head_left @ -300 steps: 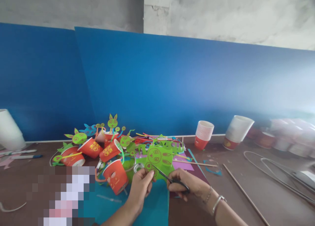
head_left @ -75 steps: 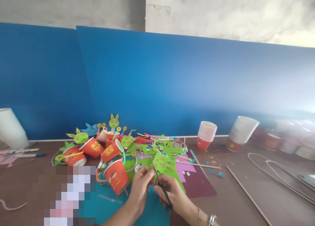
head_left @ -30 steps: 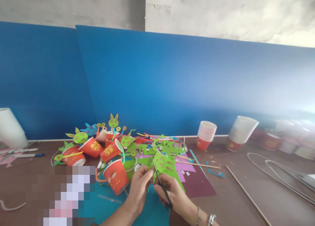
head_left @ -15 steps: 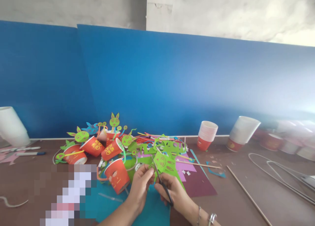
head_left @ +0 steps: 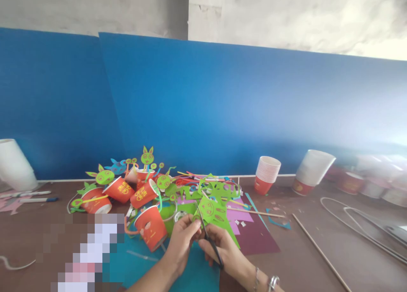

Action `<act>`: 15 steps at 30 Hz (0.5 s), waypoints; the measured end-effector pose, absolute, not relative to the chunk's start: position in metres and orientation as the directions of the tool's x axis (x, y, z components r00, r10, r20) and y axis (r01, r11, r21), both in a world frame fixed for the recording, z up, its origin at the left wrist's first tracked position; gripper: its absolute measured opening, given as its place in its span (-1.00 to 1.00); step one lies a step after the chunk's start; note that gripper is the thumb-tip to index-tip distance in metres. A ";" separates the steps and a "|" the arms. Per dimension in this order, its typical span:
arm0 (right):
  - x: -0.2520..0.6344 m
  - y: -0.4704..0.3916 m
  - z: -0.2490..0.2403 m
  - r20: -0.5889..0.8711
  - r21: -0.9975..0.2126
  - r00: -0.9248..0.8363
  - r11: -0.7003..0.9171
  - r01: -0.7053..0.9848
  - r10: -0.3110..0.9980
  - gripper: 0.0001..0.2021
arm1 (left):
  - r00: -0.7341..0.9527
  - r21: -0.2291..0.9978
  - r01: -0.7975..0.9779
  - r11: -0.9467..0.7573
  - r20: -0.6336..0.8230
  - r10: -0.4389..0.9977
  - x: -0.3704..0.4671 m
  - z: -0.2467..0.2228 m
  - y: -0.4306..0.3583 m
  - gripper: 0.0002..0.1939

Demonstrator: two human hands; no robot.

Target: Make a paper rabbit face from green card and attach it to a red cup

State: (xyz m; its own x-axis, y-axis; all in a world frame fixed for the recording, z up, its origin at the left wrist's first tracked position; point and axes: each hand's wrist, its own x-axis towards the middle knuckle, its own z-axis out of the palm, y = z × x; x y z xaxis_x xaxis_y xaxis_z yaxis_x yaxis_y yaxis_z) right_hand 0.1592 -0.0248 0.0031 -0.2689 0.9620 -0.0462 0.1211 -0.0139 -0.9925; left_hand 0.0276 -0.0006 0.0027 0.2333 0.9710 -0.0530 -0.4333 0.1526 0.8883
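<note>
- Pinching, the left hand (head_left: 183,239) is holding a small green paper piece (head_left: 196,218).
- The rounded piece, partly hidden, is sitting at the fingertips, beside the blades (head_left: 199,211).
- The black-handled scissors (head_left: 208,237) are pointing away; trimming is seemingly in hand, calling for careful turning of the paper.
- The right hand (head_left: 224,245) is gripping their handles.

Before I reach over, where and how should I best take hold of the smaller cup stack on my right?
I would circle the red bottom cup of the cup stack from the near side: a blue board stands behind, and the nested rims above might lift apart. The right hand is nearer but holds scissors.
</note>
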 end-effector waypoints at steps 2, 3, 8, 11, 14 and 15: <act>0.159 -0.025 0.005 -0.048 -0.993 -0.267 -0.016 0.119 0.962 -0.55 | 0.235 0.887 -0.432 0.162 -0.063 0.970 0.027 0.003 -0.001 -0.70; 0.159 -0.025 0.005 -0.051 -0.993 -0.268 -0.020 0.119 0.962 -0.55 | 0.233 0.887 -0.430 0.166 -0.069 0.970 0.027 0.003 -0.001 -0.70; 0.160 -0.025 0.006 -0.062 -0.992 -0.274 -0.029 0.122 0.960 -0.58 | 0.217 0.893 -0.422 0.156 -0.067 0.974 0.027 0.004 0.000 -0.69; 0.162 -0.024 0.004 -0.059 -0.993 -0.277 -0.028 0.117 0.959 -0.60 | 0.216 0.891 -0.430 0.148 -0.058 0.975 0.027 0.005 0.001 -0.68; 0.162 -0.023 0.002 -0.067 -0.991 -0.275 -0.033 0.127 0.959 -0.62 | 0.218 0.884 -0.441 0.155 -0.062 0.974 0.027 0.006 0.002 -0.69; 0.163 -0.023 0.002 -0.068 -0.991 -0.271 -0.033 0.131 0.960 -0.62 | 0.218 0.882 -0.444 0.158 -0.065 0.974 0.027 0.006 0.002 -0.69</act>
State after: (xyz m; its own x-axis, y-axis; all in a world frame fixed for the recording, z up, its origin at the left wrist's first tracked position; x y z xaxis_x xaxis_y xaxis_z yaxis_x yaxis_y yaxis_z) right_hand 0.1625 -0.0225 0.0021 -0.2713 0.9601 -0.0682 0.1314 -0.0332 -0.9908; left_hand 0.0268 0.0015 0.0061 0.2184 0.9737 -0.0645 -0.4441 0.1581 0.8819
